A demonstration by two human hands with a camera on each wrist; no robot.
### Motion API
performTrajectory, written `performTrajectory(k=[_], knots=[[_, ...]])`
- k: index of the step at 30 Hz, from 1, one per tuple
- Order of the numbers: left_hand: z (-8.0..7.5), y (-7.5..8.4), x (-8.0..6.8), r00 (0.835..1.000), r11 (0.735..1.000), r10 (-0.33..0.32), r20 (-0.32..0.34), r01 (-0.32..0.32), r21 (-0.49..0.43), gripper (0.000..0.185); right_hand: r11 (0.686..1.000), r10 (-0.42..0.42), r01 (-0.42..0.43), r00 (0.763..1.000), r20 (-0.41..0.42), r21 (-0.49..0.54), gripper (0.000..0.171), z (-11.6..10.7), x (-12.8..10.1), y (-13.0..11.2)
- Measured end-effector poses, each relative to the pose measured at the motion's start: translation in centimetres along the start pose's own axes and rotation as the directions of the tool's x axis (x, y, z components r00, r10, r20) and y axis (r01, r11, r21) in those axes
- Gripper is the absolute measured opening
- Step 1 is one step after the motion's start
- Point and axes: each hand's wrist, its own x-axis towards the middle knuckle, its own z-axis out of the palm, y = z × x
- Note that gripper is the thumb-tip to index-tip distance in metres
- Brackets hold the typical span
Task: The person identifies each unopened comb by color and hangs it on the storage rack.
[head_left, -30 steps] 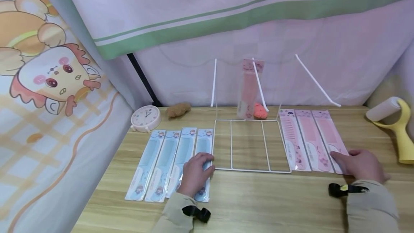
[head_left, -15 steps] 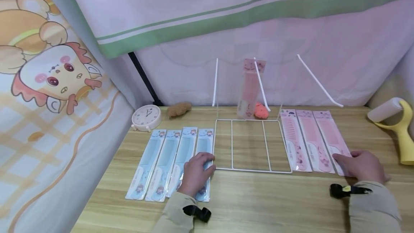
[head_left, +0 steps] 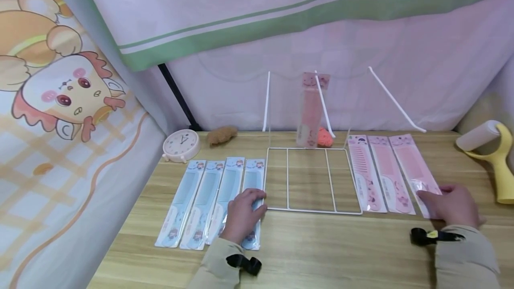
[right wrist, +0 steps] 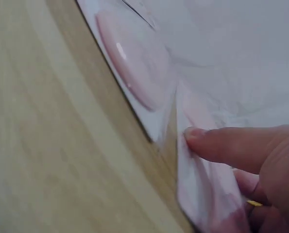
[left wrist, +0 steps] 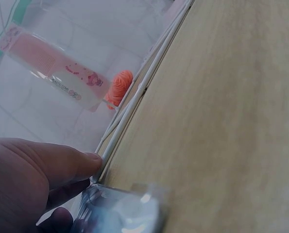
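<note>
A white wire rack (head_left: 313,212) stands mid-table, with three angled white prongs above it. My left hand (head_left: 244,215) holds its front left corner between thumb and fingers, over the lower half of a blue packaged comb (head_left: 253,175). One pink packaged comb (head_left: 311,110) hangs on the rack's middle prong. Three more pink packs lie to the right. My right hand (head_left: 455,204) pinches the lower end of the rightmost packaged comb (head_left: 411,157), thumb (right wrist: 207,141) on its face and fingers at its far edge. That pack lies tilted away from the neighbouring packaged comb (head_left: 387,164).
Several blue packaged combs (head_left: 190,195) lie side by side on the left. Behind them are a round alarm clock (head_left: 180,145) and a brown lump (head_left: 221,135). A coral-coloured ball (head_left: 325,137) sits behind the rack. A yellow-handled roller (head_left: 498,164) lies far right.
My right hand has shifted slightly right, and the rightmost pink pack's lower end has swung right with it, widening the gap to its neighbour. The left hand stays on the rack.
</note>
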Motion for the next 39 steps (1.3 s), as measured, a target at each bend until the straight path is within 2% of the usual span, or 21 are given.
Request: performTrajectory(k=[6, 12, 15, 18, 22, 27, 29, 32, 34, 36, 39], knots=[[0.0, 0.0, 0.0, 1.000, 1.000, 0.014, -0.004, -0.014, -0.002, 0.026, 0.997, -0.024, 0.030, 0.996, -0.088, 0.068, 0.075, -0.1, 0.2, 0.7], [0.0, 0.0, 0.0, 1.000, 1.000, 0.014, -0.003, -0.014, -0.003, 0.027, 0.992, -0.083, 0.095, 0.986, -0.142, 0.082, 0.060, -0.3, -0.2, 1.0], [0.0, 0.0, 0.0, 1.000, 1.000, 0.009, 0.001, -0.009, -0.004, 0.027, 0.991, -0.070, 0.088, 0.985, -0.160, 0.104, 0.060, -0.4, -0.5, 0.8], [0.0, 0.0, 0.0, 1.000, 1.000, 0.014, -0.002, -0.014, -0.002, 0.027, 0.980, -0.026, 0.059, 0.985, -0.172, 0.189, 0.061, -0.5, -0.6, 0.5], [0.0, 0.0, -0.1, 1.000, 1.000, 0.025, -0.009, -0.025, 0.001, 0.027, 0.929, 0.039, 0.026, 0.985, -0.166, 0.370, 0.060, -0.5, -0.6, 0.3], [0.0, -0.1, -0.1, 1.000, 1.000, 0.024, -0.009, -0.024, -0.002, 0.027, 0.848, 0.071, 0.013, 0.988, -0.138, 0.530, 0.024, -0.4, -0.5, 0.0], [-0.1, -0.1, -0.1, 1.000, 1.000, 0.026, -0.010, -0.026, -0.002, 0.027, 0.812, 0.071, 0.008, 0.991, -0.112, 0.583, 0.016, -0.4, -0.4, -0.3], [-0.1, -0.2, -0.1, 0.999, 0.999, 0.047, -0.022, -0.047, 0.005, 0.026, 0.745, 0.061, -0.002, 0.996, -0.065, 0.667, 0.018, -0.4, -0.6, -0.6], [-0.1, -0.2, -0.1, 0.997, 0.998, 0.064, -0.034, -0.064, 0.013, 0.025, 0.716, 0.051, -0.003, 0.998, -0.047, 0.698, 0.021, -0.5, -0.8, -0.7], [0.0, -0.3, -0.1, 0.996, 0.997, 0.078, -0.043, -0.077, 0.019, 0.025, 0.691, 0.036, 0.000, 0.999, -0.035, 0.723, 0.023, -0.5, -1.0, -0.8], [0.0, -0.3, -0.1, 0.995, 0.996, 0.086, -0.048, -0.085, 0.021, 0.025, 0.675, 0.022, -0.004, 1.000, -0.015, 0.738, 0.026, -0.6, -1.2, -1.0]])
